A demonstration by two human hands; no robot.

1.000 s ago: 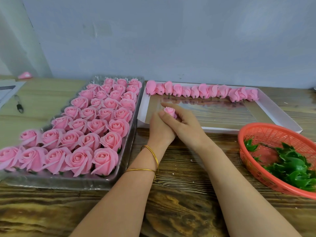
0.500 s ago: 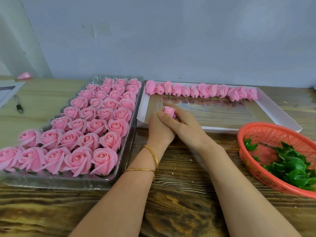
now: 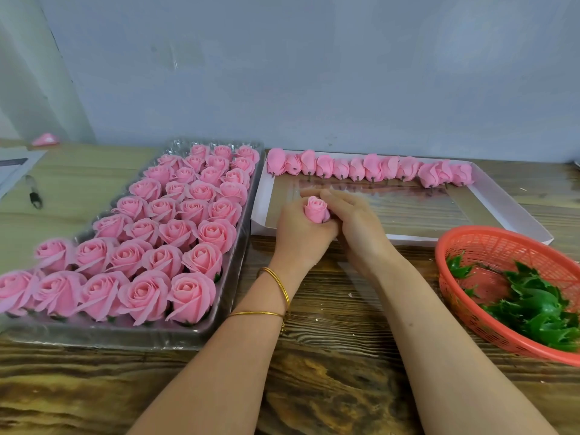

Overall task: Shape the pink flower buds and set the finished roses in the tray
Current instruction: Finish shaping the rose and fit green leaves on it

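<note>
Light is bright, even and diffuse; I cannot see its source. Shadows are faint and soft-edged, sitting close under things on the tabletop (image 3: 329, 356). There is pale sheen on the clear tray (image 3: 125, 335) rim and on the glossy floor of the white box (image 3: 408, 211). Wide-angle bending: the wall (image 3: 314, 73) corner leans at left, and the orange basket (image 3: 470, 328) stretches at right. The whole frame is slightly soft, and the roses (image 3: 15, 290) at the left edge are smeared.

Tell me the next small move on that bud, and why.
Probably ease the outer petals of the bud outward with the right hand. The left hand grips it from below, and it looks tighter than the open roses in the tray, so it doesn't seem ready to set down.
</note>
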